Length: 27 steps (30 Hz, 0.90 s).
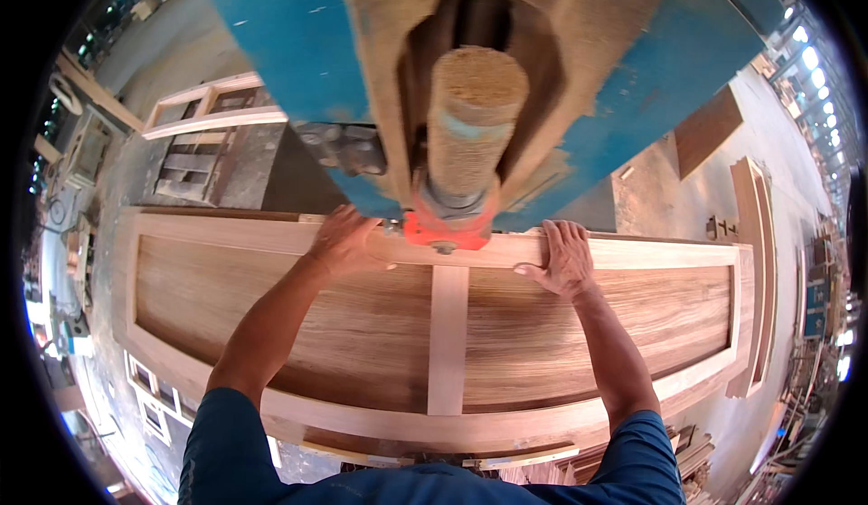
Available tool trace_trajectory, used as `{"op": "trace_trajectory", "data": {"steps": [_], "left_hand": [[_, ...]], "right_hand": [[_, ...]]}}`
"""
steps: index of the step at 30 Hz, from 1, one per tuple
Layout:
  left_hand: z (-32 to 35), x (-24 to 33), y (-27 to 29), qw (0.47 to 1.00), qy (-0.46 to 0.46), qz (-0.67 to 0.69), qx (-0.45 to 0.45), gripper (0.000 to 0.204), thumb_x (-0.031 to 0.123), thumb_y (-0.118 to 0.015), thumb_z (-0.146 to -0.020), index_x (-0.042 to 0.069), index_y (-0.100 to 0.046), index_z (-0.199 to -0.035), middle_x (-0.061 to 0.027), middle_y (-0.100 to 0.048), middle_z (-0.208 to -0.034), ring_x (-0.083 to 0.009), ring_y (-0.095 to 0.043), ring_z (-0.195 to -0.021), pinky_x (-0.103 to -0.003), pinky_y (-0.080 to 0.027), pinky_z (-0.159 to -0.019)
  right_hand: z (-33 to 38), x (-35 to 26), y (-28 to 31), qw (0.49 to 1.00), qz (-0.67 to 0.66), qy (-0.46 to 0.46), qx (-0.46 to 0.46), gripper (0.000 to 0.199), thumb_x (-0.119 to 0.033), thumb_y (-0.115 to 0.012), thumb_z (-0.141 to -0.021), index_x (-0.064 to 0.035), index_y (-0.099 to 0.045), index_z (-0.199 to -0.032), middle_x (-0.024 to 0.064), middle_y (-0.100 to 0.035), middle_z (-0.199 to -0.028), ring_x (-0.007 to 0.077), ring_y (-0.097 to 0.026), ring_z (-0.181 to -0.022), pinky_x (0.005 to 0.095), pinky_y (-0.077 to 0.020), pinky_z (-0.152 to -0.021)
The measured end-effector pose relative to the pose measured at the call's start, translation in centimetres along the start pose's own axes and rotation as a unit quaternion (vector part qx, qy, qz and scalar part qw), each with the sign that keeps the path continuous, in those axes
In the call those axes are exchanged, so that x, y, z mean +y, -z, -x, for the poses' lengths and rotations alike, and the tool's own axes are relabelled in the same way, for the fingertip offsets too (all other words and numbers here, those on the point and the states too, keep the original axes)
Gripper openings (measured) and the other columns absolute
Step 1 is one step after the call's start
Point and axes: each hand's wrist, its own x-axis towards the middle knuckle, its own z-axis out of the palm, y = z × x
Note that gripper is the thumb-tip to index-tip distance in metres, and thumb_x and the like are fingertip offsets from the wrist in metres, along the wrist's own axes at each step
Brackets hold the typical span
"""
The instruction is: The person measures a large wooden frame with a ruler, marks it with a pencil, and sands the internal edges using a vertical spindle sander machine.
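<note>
A large wooden panel door [449, 338] lies in front of me, with a pale frame, a middle crosspiece and two brown grained panels. My left hand [344, 245] grips its far rail left of centre, thumb on the near side; some fingertips are hidden by the machine's edge. Right of centre, my right hand [567, 261] clasps the same rail, fingers over the far edge and thumb toward the panel. Between the hands, a red machine head [448, 229] sits over the rail. Above it rises a thick round wood-coloured cylinder [477, 125] within a worn blue machine body [280, 26].
Behind the machine at left, a wooden frame [217, 107] lies on a stack. Long wooden pieces [755, 279] stand off the door's right end. Small white-edged frames [154, 396] are at lower left, and stacked wood strips [692, 460] at lower right. A brown board [710, 134] lies at far right.
</note>
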Motion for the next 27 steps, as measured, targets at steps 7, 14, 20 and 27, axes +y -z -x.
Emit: {"op": "trace_trajectory", "data": {"steps": [7,14,20,27], "left_hand": [[-0.6,1.3,1.4,0.996,0.066,-0.016,-0.057,0.107,0.058,-0.092,-0.061,0.008,-0.049,-0.146,-0.0167,-0.054,-0.145,-0.035,-0.048,-0.139,-0.046,-0.038,-0.118],[-0.3,0.7,1.0,0.985,0.117,0.014,-0.123,0.109,0.067,-0.083,-0.07,0.01,-0.046,-0.155,-0.0206,-0.036,-0.164,-0.041,-0.03,-0.153,-0.054,-0.023,-0.127],[-0.2,0.3,0.8,0.988,0.096,0.003,-0.124,0.11,0.069,-0.081,-0.072,0.011,-0.042,-0.158,-0.0202,-0.034,-0.165,-0.0406,-0.03,-0.152,-0.053,-0.024,-0.127],[-0.2,0.7,1.0,0.987,0.107,0.004,-0.12,0.11,0.068,-0.08,-0.072,0.012,-0.041,-0.158,-0.0182,-0.035,-0.165,-0.0406,-0.031,-0.151,-0.053,-0.024,-0.127]], "right_hand": [[0.0,0.3,0.3,0.999,-0.02,-0.015,-0.024,0.116,-0.084,-0.071,-0.071,0.0026,-0.047,-0.145,0.0196,-0.057,-0.123,0.0399,-0.053,-0.117,0.0515,-0.0389,-0.104],[-0.1,-0.2,0.5,0.998,-0.012,-0.05,-0.044,0.123,-0.086,-0.073,-0.069,0.0038,-0.045,-0.147,0.0166,-0.056,-0.123,0.0346,-0.052,-0.116,0.0476,-0.0395,-0.107],[0.0,0.0,0.4,0.998,-0.021,-0.052,-0.033,0.124,-0.087,-0.072,-0.068,0.0044,-0.045,-0.147,0.0165,-0.056,-0.121,0.0342,-0.053,-0.116,0.0468,-0.0397,-0.107],[0.0,0.1,0.2,1.0,-0.02,-0.016,0.012,0.104,-0.078,-0.066,-0.082,0.0034,-0.049,-0.145,0.0182,-0.059,-0.117,0.0373,-0.055,-0.112,0.0489,-0.0405,-0.103]]}}
